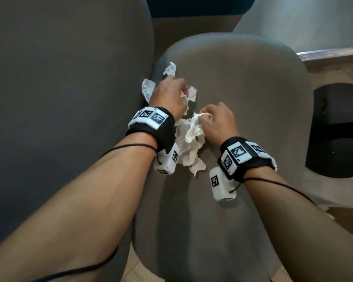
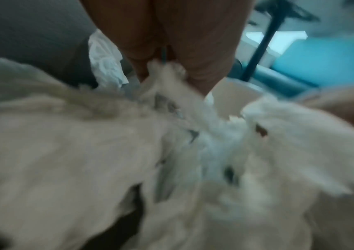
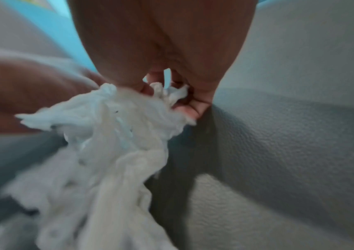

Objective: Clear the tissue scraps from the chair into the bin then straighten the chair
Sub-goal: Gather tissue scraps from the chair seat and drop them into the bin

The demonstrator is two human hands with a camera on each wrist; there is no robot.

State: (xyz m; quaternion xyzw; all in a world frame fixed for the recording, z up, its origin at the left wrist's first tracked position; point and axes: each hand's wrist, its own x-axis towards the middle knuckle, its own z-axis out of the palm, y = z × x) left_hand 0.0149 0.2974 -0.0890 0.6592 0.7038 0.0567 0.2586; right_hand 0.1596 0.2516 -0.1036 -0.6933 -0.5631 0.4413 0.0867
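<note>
A large grey upholstered seat back (image 1: 59, 98) fills the left of the head view, and a second pale grey one (image 1: 306, 19) is seen at the upper right. Between them the grey chair (image 1: 243, 98) is viewed from above, its textured seat surface occupying the middle of the frame. A dark object (image 1: 336, 131) is seen on the floor at the right edge; what it is cannot be told.

On the seat, towards its left side, the tissue scraps (image 1: 189, 143) are gathered in a crumpled white heap lying between the two wrists. Two smaller torn pieces (image 1: 148, 87) are seen at the seat's left edge, beyond the left hand, one just beside the other.

The left hand (image 1: 169, 94) is held knuckles-up over the far part of the heap, its fingers curled round a wad of tissue, which is shown pinched at the fingertips (image 2: 167, 71) in the blurred left wrist view. The right hand (image 1: 217, 121) is placed just beside it, nearer the viewer, and its fingers (image 3: 191, 108) are closed on another bunch of the same tissue, which trails down from the grip onto the seat. A black band carrying white marker blocks (image 1: 149, 117) is worn on each wrist.
</note>
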